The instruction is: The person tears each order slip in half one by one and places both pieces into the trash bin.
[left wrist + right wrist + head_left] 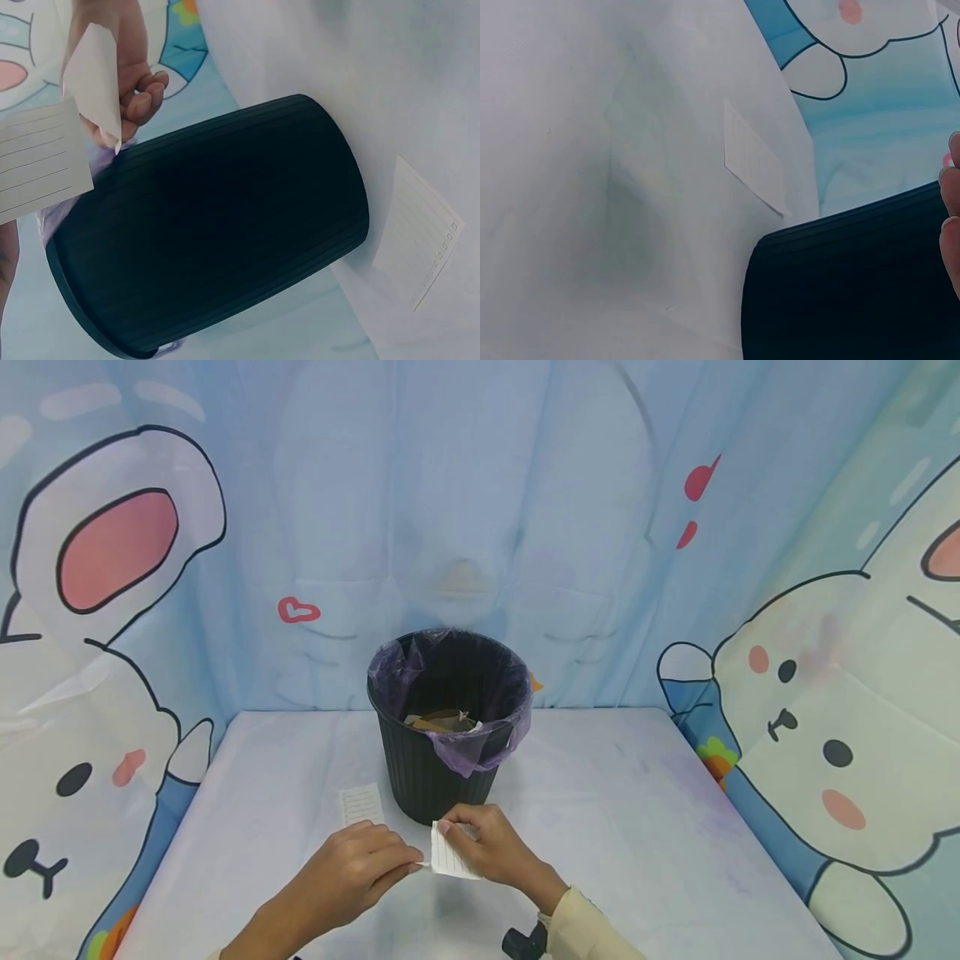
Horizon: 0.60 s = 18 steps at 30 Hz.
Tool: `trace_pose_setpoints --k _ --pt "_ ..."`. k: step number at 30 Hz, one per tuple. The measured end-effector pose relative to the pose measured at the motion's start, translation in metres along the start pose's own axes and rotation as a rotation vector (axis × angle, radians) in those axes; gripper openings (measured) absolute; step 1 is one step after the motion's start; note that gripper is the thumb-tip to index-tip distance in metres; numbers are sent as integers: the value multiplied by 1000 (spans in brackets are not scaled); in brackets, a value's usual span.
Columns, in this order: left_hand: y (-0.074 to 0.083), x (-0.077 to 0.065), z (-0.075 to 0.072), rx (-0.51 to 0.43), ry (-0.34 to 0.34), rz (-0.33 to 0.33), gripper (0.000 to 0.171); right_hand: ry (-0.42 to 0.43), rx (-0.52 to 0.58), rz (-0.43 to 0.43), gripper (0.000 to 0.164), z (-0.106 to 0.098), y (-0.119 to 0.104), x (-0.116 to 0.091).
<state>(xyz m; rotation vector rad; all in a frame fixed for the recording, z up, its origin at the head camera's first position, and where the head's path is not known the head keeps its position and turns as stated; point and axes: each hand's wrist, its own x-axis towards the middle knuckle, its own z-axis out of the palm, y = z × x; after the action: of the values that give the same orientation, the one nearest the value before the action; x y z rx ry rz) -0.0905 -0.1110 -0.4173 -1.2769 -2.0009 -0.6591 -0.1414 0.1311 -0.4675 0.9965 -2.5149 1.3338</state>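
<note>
Over the table in front of the bin, my left hand (356, 867) pinches a piece of lined paper (37, 159); from the head view only a thin white edge of it shows at the fingertips. My right hand (487, 847) grips another portion of lined paper (450, 853) between thumb and fingers, and the left wrist view shows this portion's plain side, bent. The two portions meet or overlap between the hands; I cannot tell whether they are joined. Right-hand fingers (951, 217) show at the edge of the right wrist view, without the paper.
A black ribbed bin (435, 777) with a purple liner (480, 747) stands just beyond the hands, scraps of paper and cardboard (446, 721) inside. Left of its base, a lined sheet (362, 804) lies on the white table (637, 827). A printed curtain (465, 485) hangs behind.
</note>
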Motion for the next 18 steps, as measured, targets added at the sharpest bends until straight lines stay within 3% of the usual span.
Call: trace_pose_setpoints --k 18 --pt "-1 2 2 -6 18 27 10 9 -5 -8 13 -2 1 -2"
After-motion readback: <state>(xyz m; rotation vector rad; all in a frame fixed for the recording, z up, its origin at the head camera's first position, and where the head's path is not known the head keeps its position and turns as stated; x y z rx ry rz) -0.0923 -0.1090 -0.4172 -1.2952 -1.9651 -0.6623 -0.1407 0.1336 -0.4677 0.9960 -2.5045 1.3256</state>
